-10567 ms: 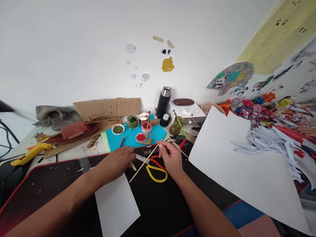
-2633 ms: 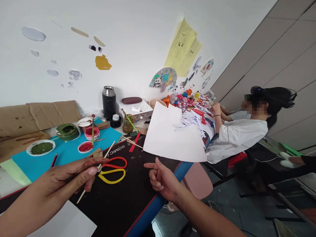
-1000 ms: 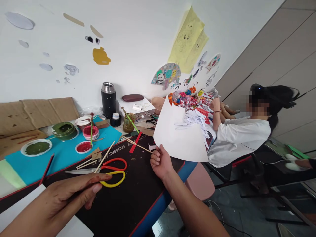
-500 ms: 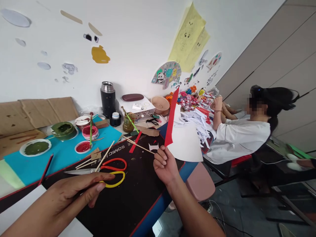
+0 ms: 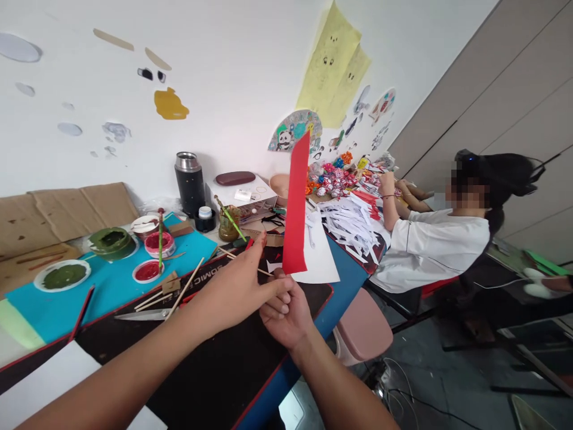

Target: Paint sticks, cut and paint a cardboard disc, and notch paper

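My right hand (image 5: 286,313) is closed on the lower end of a red paper strip (image 5: 296,203), which stands upright above it. My left hand (image 5: 244,283) reaches across from the left, its fingers stretched out and its thumb against the right hand's fingers near the strip's base. A thin wooden stick (image 5: 263,272) runs toward the hands; whether it is held, I cannot tell. Beneath my left forearm lie scissors (image 5: 143,315), their handles mostly hidden. A white paper sheet (image 5: 324,260) lies behind the red strip.
Paint dishes (image 5: 62,276) and a green paint pot (image 5: 111,242) stand on blue paper at left. A black thermos (image 5: 188,182) stands by the wall. Many white paper strips (image 5: 351,224) are heaped at right, beside a seated person (image 5: 439,248). A pink stool (image 5: 364,322) is below.
My left hand has moved right and up from above the scissors to meet my right hand. The red strip has turned to show its broader face. My view has shifted slightly.
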A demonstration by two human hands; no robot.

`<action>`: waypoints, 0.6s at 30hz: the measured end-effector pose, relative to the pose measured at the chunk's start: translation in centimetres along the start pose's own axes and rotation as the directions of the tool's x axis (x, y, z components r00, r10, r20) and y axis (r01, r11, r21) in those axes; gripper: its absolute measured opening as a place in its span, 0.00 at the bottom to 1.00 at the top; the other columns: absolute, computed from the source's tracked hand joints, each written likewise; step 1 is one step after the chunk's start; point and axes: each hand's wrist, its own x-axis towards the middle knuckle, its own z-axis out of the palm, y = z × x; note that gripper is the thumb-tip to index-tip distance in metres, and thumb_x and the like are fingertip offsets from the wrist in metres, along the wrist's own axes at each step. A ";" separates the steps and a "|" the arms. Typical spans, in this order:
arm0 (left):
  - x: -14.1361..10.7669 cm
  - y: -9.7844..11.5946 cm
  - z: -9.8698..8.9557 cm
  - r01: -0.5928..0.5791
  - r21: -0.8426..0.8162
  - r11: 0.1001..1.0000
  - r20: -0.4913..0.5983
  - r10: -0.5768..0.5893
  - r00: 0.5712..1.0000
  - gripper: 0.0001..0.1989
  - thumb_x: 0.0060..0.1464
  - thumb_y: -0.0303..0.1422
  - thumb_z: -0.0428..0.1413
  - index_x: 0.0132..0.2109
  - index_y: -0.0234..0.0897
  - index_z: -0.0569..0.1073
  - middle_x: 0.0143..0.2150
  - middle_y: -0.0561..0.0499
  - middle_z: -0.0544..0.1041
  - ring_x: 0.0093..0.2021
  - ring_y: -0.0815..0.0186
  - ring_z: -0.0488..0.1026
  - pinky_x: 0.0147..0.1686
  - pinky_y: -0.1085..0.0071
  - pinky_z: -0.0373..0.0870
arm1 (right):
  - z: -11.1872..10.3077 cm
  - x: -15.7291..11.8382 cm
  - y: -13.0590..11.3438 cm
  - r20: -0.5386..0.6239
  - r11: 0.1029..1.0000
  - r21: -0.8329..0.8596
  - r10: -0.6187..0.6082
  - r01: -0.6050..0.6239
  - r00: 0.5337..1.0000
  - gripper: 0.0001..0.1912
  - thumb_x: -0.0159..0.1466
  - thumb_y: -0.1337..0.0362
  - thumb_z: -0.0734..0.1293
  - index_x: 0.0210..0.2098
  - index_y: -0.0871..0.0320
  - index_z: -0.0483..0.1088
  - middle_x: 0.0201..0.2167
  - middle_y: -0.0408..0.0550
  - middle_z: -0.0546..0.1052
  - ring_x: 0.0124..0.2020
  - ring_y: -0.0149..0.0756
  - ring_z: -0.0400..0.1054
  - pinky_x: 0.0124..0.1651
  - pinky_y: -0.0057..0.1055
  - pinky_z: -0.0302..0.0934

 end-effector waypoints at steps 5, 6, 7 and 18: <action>1.3 3.0 0.9 0.089 0.252 0.964 -0.004 -0.091 0.996 0.52 0.66 0.45 0.61 0.84 0.31 0.45 0.54 0.35 0.88 0.50 0.44 0.87 0.47 0.57 0.80 | 0.4 0.6 1.1 0.001 0.988 -0.089 0.125 -0.125 0.992 0.29 0.72 0.61 0.73 0.20 0.56 0.58 0.14 0.30 0.54 0.14 0.22 0.41 0.17 0.19 0.43; 1.4 3.2 1.0 0.102 0.317 0.943 -0.030 -0.098 0.995 0.48 0.69 0.44 0.57 0.84 0.29 0.44 0.50 0.35 0.88 0.48 0.44 0.88 0.46 0.57 0.79 | 0.4 0.7 1.2 -0.001 0.984 -0.104 0.144 -0.144 0.990 0.32 0.73 0.60 0.73 0.18 0.56 0.55 0.14 0.31 0.55 0.14 0.22 0.41 0.17 0.19 0.43; 1.5 3.3 1.1 0.119 0.371 0.921 -0.051 -0.108 0.993 0.45 0.71 0.41 0.54 0.83 0.27 0.44 0.47 0.36 0.89 0.45 0.45 0.88 0.44 0.58 0.79 | 0.5 0.8 1.3 -0.003 0.981 -0.114 0.156 -0.155 0.988 0.34 0.73 0.59 0.73 0.17 0.56 0.54 0.14 0.32 0.55 0.15 0.21 0.41 0.17 0.19 0.43; 2.7 2.2 0.2 0.099 0.484 0.869 -0.176 -0.013 0.984 0.43 0.70 0.28 0.45 0.85 0.33 0.37 0.59 0.32 0.85 0.44 0.51 0.88 0.43 0.61 0.81 | 1.0 0.6 0.9 0.216 0.981 -0.143 0.160 -0.131 0.963 0.30 0.78 0.46 0.69 0.24 0.57 0.66 0.16 0.32 0.60 0.14 0.24 0.42 0.18 0.21 0.44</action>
